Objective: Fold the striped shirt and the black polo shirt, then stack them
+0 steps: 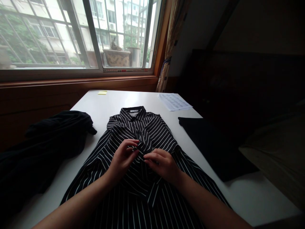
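A black shirt dress with white stripes point(157, 128) lies front up, its collar toward the window and its skirt running toward me. My left hand point(124, 157) is over the middle of its front, thumb and fingers curled in a pinch at the fabric. Close by on the right, my right hand point(163, 163) pinches the same part of the cloth, fingertips facing the left ones. Between the fingertips the fabric is bunched, and its details are too dark to make out. A striped tie end point(153, 194) hangs loose below my hands.
The dress rests on a white table point(111, 99). Dark crumpled clothing point(59, 136) lies at the left, and a folded dark cloth point(212, 146) at the right. Printed sheets point(175, 101) and a yellow note pad point(102, 92) are at the far end, below a barred window.
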A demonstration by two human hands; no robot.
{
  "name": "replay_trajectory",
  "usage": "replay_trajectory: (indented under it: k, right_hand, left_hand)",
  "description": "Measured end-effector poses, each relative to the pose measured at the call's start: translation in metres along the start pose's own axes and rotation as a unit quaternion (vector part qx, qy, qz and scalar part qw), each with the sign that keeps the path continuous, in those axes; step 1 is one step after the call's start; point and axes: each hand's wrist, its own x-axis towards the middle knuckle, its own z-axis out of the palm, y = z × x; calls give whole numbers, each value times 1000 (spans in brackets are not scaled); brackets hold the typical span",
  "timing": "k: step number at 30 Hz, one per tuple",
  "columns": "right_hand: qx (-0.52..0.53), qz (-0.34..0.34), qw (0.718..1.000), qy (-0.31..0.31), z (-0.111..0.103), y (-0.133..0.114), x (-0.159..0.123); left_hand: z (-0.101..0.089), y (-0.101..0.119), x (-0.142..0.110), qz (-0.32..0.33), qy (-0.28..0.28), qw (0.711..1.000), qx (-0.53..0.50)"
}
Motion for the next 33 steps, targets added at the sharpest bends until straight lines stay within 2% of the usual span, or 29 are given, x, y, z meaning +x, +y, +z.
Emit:
replay_trajectory:
  k: [3, 8, 16, 21, 26, 33]
  right_hand:
    - [-6, 23, 1000, -6, 2, 2, -1]
    - [-20, 31, 999, -6, 3, 2, 0]
    - [-21, 36, 999, -13, 2, -1, 1]
    - [-22, 45, 999, -12, 2, -2, 2]
    - [-42, 48, 998, -3, 2, -2, 0]
    - [-75, 9, 997, -19, 1, -2, 1]
  left_hand:
    - [3, 0, -1, -22, -35, 998, -54]
    - [4, -1, -1, -47, -39, 994, -96]
    - [-1, 1, 0, -133, -70, 984, -97]
    - [-3, -8, 1, -152, -48, 983, -92]
    - [-4, -7, 5, -182, -53, 977, -99]
    - [-6, -10, 6, -212, -54, 968, -118]
